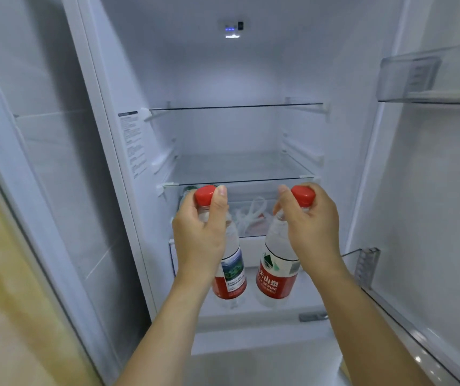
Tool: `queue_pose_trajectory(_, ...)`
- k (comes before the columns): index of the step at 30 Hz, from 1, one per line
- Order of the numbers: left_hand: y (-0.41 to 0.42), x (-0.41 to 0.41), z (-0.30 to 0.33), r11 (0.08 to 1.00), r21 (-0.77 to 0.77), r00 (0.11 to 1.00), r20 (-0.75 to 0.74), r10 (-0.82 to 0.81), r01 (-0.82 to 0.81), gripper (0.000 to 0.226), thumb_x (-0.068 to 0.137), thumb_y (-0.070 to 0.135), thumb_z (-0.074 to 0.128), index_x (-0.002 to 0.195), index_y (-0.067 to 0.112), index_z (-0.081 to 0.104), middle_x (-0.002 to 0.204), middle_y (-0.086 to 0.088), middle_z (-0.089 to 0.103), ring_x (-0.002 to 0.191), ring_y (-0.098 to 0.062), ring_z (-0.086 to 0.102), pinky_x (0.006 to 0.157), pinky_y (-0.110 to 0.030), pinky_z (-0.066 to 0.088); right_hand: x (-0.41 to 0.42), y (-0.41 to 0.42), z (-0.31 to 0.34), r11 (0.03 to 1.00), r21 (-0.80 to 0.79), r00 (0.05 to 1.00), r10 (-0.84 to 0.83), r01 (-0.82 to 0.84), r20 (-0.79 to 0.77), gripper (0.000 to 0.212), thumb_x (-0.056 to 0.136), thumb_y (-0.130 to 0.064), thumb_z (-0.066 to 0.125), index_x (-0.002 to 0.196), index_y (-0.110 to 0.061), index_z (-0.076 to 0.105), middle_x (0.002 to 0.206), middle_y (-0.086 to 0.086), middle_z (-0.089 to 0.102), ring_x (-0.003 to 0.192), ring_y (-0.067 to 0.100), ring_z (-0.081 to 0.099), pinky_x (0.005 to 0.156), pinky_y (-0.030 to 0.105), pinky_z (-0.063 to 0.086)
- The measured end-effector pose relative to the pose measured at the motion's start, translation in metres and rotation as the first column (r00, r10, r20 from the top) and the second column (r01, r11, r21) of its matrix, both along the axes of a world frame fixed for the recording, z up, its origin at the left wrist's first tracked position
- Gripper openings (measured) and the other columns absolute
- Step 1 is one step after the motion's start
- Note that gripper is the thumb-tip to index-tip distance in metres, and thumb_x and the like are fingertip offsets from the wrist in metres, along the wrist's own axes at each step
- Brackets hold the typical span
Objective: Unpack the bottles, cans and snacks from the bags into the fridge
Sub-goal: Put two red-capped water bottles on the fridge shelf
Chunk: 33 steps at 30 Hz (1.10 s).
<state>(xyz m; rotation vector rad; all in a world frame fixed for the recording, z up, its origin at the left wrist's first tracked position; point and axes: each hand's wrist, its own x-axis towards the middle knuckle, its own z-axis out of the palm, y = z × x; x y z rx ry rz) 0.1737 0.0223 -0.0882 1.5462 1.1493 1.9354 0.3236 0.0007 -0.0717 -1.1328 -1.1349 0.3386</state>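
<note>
1. Two water bottles are in our hands in front of the open fridge (128, 190): our left hand (199, 232) curls round the neck and shoulder of the left bottle (230, 274), and our right hand (311, 227) does the same with the right bottle (274, 274). Both sit in the lower middle of the frame, red caps up, tilted slightly toward each other.

2. We judge that the bottles hang in the air before the lowest compartment and rest on nothing yet; whether their bases touch the white ledge below, we cannot tell.

3. We grip high, near the caps, so the heavy lower halves can swing. They are just beside each other, and a knock between them could twist one loose.

4. Directly above our knuckles runs the front edge of the lower glass shelf (240, 181). Lifting without pulling back first could bang a cap or a finger against it.

5. Behind the bottles, the clear drawer (251, 232) already holds something white and red that we cannot identify, plus what looks like another bottle at its left end. Pushing ours in blindly could crush or topple those.

6. If we set them on the upper glass shelf (237, 106) or the lower one, a tilted base could let a bottle tip and roll out.
</note>
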Motion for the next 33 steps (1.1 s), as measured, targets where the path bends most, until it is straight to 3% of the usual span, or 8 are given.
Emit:
queue_pose_trajectory(3, 0.037, -0.003, 0.003, 1.000, 0.024, 1.000, 0.018, 0.016, -0.016, 0.044, 0.087, 0.066, 0.052, 0.089, 0.023, 0.063, 0.082, 0.005, 0.067, 0.083, -0.011, 0.064, 0.080, -0.036, 0.055, -0.004, 0.034, 0.005, 0.999, 0.036, 0.999, -0.037, 0.038, -0.024, 0.022, 0.091, -0.031, 0.062, 0.076, -0.017, 0.056, 0.071, 0.002, 0.067, 0.063, 0.004, 0.060, 0.059, 0.006, 0.041)
queue_pose_trajectory(6, 0.072, -0.005, -0.001, 0.999, 0.045, 0.999, 0.052, -0.006, 0.003, 0.042, 0.085, 0.069, 0.053, 0.086, 0.027, 0.061, 0.080, 0.007, 0.064, 0.082, -0.017, 0.063, 0.075, -0.048, 0.057, -0.007, 0.067, 0.002, 0.992, 0.080, 0.995, -0.091, 0.093, -0.032, 0.023, 0.092, -0.032, 0.061, 0.075, -0.018, 0.054, 0.072, 0.005, 0.067, 0.067, 0.010, 0.059, 0.059, 0.005, 0.039)
queue_pose_trajectory(13, 0.131, 0.001, -0.019, 0.986, 0.164, 0.998, 0.052, -0.024, 0.015, 0.026, 0.089, 0.047, 0.058, 0.085, 0.021, 0.058, 0.076, 0.007, 0.061, 0.075, -0.011, 0.057, 0.072, -0.018, 0.046, -0.006, 0.127, -0.023, 0.963, 0.164, 0.973, -0.199, 0.216, -0.114, 0.023, 0.091, -0.037, 0.062, 0.080, -0.020, 0.052, 0.078, 0.011, 0.067, 0.072, 0.018, 0.061, 0.063, 0.010, 0.043)
queue_pose_trajectory(18, 0.161, 0.012, -0.036, 0.983, 0.181, 0.998, 0.051, -0.029, 0.019, 0.023, 0.086, 0.035, 0.062, 0.088, 0.012, 0.058, 0.079, 0.000, 0.062, 0.075, -0.014, 0.058, 0.073, -0.025, 0.048, 0.000, 0.158, -0.043, 0.947, 0.193, 0.959, -0.226, 0.257, -0.169, 0.020, 0.092, -0.033, 0.063, 0.082, -0.018, 0.053, 0.078, 0.013, 0.066, 0.072, 0.022, 0.061, 0.066, 0.013, 0.045)
queue_pose_trajectory(22, 0.179, 0.018, -0.045, 0.978, 0.208, 1.000, -0.012, -0.026, 0.028, 0.024, 0.087, 0.030, 0.062, 0.089, 0.007, 0.058, 0.079, -0.002, 0.060, 0.075, -0.014, 0.057, 0.075, -0.022, 0.046, -0.003, 0.171, -0.055, 0.935, 0.254, 0.959, -0.201, 0.248, -0.199, 0.015, 0.093, -0.025, 0.063, 0.084, -0.027, 0.051, 0.080, 0.011, 0.065, 0.069, 0.010, 0.060, 0.067, 0.007, 0.043)
queue_pose_trajectory(27, 0.191, 0.022, -0.056, 0.969, 0.234, 0.991, -0.123, -0.049, 0.077, 0.009, 0.091, 0.020, 0.062, 0.094, 0.017, 0.054, 0.085, 0.003, 0.058, 0.079, -0.012, 0.056, 0.079, -0.019, 0.045, -0.007, 0.181, -0.066, 0.917, 0.334, 0.959, -0.142, 0.220, -0.243, 0.008, 0.088, -0.031, 0.058, 0.091, -0.027, 0.051, 0.085, -0.001, 0.063, 0.076, 0.000, 0.061, 0.073, 0.009, 0.045)
queue_pose_trajectory(33, 0.197, 0.017, -0.069, 0.962, 0.213, 0.966, -0.228, -0.123, 0.172, 0.022, 0.093, 0.030, 0.061, 0.106, 0.013, 0.056, 0.101, -0.001, 0.062, 0.096, -0.015, 0.060, 0.088, -0.025, 0.047, -0.009, 0.191, -0.081, 0.947, 0.294, 0.974, -0.065, 0.129, -0.219, 0.013, 0.089, -0.035, 0.059, 0.096, -0.027, 0.051, 0.094, -0.006, 0.064, 0.087, 0.005, 0.062, 0.079, 0.015, 0.047)
